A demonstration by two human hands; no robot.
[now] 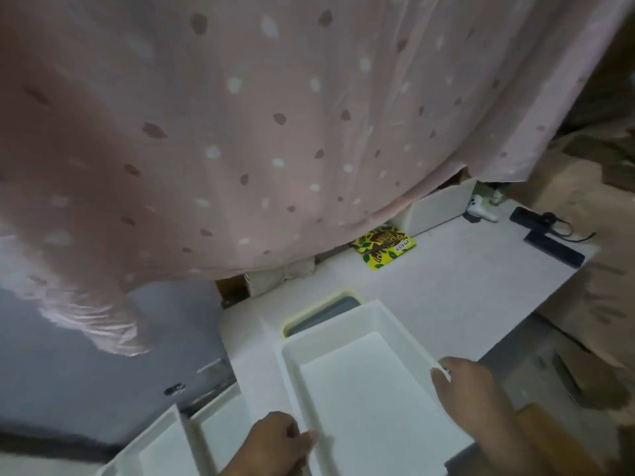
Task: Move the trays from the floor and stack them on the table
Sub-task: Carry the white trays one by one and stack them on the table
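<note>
Pink curtain (240, 132) is hanging at twelve o'clock over the counter (446, 280); left hand (275, 444) and right hand (474, 396) are closing their fingers on the white tray (360, 389), squaring it above the yellow-rimmed tray (323, 307).

A pink spotted fabric curtain (240, 132) is hung overhead. Below its hem, a yellow leaf-printed packet (385, 247) is laid; right of it, two black rectangular remotes (549, 240).
</note>
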